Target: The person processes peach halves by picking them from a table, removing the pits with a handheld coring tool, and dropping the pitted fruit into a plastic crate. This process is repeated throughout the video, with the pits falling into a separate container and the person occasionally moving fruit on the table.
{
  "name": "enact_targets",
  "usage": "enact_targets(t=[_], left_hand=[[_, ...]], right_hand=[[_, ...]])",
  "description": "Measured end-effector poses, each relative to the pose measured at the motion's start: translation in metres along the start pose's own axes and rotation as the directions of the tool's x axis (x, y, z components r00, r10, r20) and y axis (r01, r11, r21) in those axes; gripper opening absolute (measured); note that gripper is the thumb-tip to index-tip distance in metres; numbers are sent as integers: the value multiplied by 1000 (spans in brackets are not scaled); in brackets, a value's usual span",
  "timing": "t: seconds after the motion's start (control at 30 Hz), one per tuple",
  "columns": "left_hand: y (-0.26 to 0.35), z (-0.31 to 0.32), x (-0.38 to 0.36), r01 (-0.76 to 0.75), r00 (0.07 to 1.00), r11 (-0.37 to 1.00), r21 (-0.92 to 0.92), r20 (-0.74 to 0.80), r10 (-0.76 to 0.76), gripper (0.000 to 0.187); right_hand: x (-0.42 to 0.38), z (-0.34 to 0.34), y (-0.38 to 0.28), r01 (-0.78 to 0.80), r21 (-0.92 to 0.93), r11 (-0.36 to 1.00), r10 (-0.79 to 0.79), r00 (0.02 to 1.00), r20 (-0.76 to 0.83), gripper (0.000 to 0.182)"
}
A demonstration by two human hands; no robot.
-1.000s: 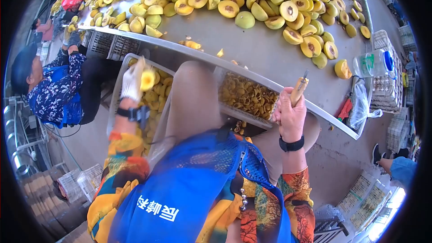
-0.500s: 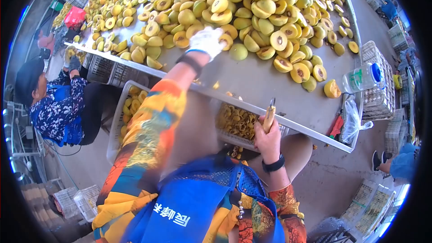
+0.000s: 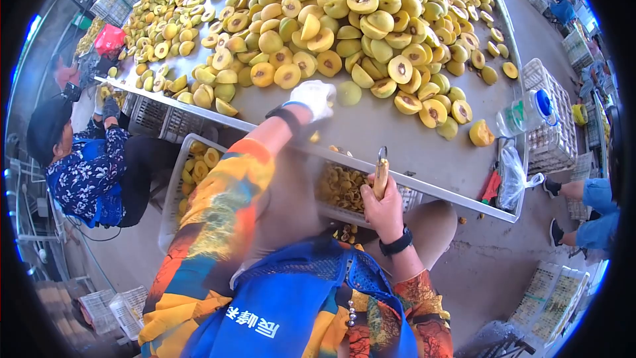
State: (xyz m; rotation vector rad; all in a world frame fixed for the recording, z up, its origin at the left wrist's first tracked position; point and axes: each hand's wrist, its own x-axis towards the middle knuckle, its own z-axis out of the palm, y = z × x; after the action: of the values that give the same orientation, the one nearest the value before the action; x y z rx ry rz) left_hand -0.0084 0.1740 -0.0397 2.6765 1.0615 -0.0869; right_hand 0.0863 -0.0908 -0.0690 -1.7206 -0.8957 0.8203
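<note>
My left hand point(image 3: 313, 100), in a white glove, hovers over the near edge of the metal table point(image 3: 397, 136), just left of a green-yellow fruit half point(image 3: 349, 93). Its fingers are curled and slightly blurred; whatever they hold is hidden. My bare right hand point(image 3: 384, 209) is wrapped around the wooden handle of a pitting tool point(image 3: 381, 179), whose looped metal tip points up. That hand is above the table's front rim, beside a crate of brown-yellow scraps point(image 3: 341, 189). A large heap of halved peach-like fruit point(image 3: 371, 33), many with pits showing, covers the far part of the table.
A clear plastic jar with a blue lid point(image 3: 523, 114), a single fruit point(image 3: 481, 132) and a plastic bag point(image 3: 513, 176) are at the right. A crate of fruit halves point(image 3: 192, 172) stands by my left arm. Another person point(image 3: 86, 152) sits at the left; white crates point(image 3: 550, 113) stand at the right.
My left hand has drawn back from the heap toward the table's near edge. My right hand still grips the pitting tool, slightly lower and further left in view.
</note>
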Motion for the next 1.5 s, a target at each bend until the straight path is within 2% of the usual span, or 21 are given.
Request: enact_targets(t=[0.07, 0.13, 0.23, 0.33, 0.37, 0.43, 0.47, 0.5, 0.53, 0.6, 0.63, 0.67, 0.73, 0.77, 0.8, 0.87, 0.93, 1.23, 1.33, 1.43, 1.5], left_hand=[[14, -16, -21, -135, 987, 963, -234, -122, 108, 49], [47, -47, -54, -261, 959, 899, -353, -198, 201, 64], [67, -51, -81, -496, 856, 797, -343, -345, 385, 77], [75, -56, -91, -538, 842, 769, -346, -276, 464, 87], [74, -56, -92, -581, 806, 745, -327, -362, 469, 85], [74, -38, -98, -492, 871, 408, -769, -437, 227, 85], [76, -30, -103, -425, 905, 160, -891, -413, 104, 85], [87, -30, -107, -345, 939, 22, -938, -345, -1, 73], [98, -30, -112, -283, 957, -132, -950, -270, -106, 61], [109, -7, -109, -81, 964, -608, -790, 92, -248, 49], [111, -8, -104, -14, 914, -729, -684, 287, -287, 35], [107, -7, -103, 3, 918, -763, -646, 304, -253, 36], [97, 0, -99, 43, 928, -822, -568, 328, -178, 37], [89, 16, -92, -40, 920, -632, -774, 218, -325, 37], [84, 24, -86, -112, 897, -386, -916, 74, -436, 38], [78, 39, -87, -154, 884, -246, -957, -22, -467, 38], [95, -5, -100, -116, 923, -508, -853, 96, -372, 37], [105, -2, -103, -136, 926, -333, -933, -1, -377, 28], [103, -3, -105, -50, 947, -329, -943, 60, -316, 24], [108, -17, -107, 66, 906, -403, -913, 224, -358, 26], [98, -14, -104, 148, 906, -468, -871, 309, -289, 26]], right_hand=[[9, -3, -18, -5, 63, 998, 6, 1000, -14, 31], [22, -5, -37, -30, 194, 981, 34, 999, -21, 33], [41, -7, -63, -103, 436, 894, 76, 994, 79, 36], [44, -2, -71, -176, 526, 832, 92, 979, 181, 36], [43, -1, -75, -203, 579, 789, 106, 975, 197, 35], [39, 2, -80, -215, 692, 689, 115, 975, 188, 34], [38, 7, -78, -207, 709, 675, 135, 978, 157, 33], [37, 13, -76, -197, 724, 661, 154, 980, 125, 32], [36, 18, -74, -185, 740, 647, 174, 980, 94, 30], [33, 30, -74, -202, 707, 678, 219, 973, 68, 28], [33, 31, -74, -101, 518, 849, 144, 989, -44, 30], [31, 31, -74, -2, 287, 958, 42, 990, -132, 33], [27, 30, -73, 162, -229, 960, -214, 951, -223, 40], [21, 23, -79, 34, -178, 984, -59, 988, -141, 44], [17, 20, -82, -13, -213, 977, -6, 996, -87, 42], [8, 17, -83, -106, -289, 952, 115, 993, 16, 38], [2, 20, -79, -95, -241, 966, 106, 994, 34, 34], [-8, 29, -81, -137, -185, 973, 144, 989, 24, 25], [-12, 34, -77, -117, -199, 973, 126, 991, 32, 21], [-14, 35, -76, -96, -191, 977, 110, 992, 64, 18], [-17, 34, -78, -104, -194, 975, 124, 988, 94, 18]])
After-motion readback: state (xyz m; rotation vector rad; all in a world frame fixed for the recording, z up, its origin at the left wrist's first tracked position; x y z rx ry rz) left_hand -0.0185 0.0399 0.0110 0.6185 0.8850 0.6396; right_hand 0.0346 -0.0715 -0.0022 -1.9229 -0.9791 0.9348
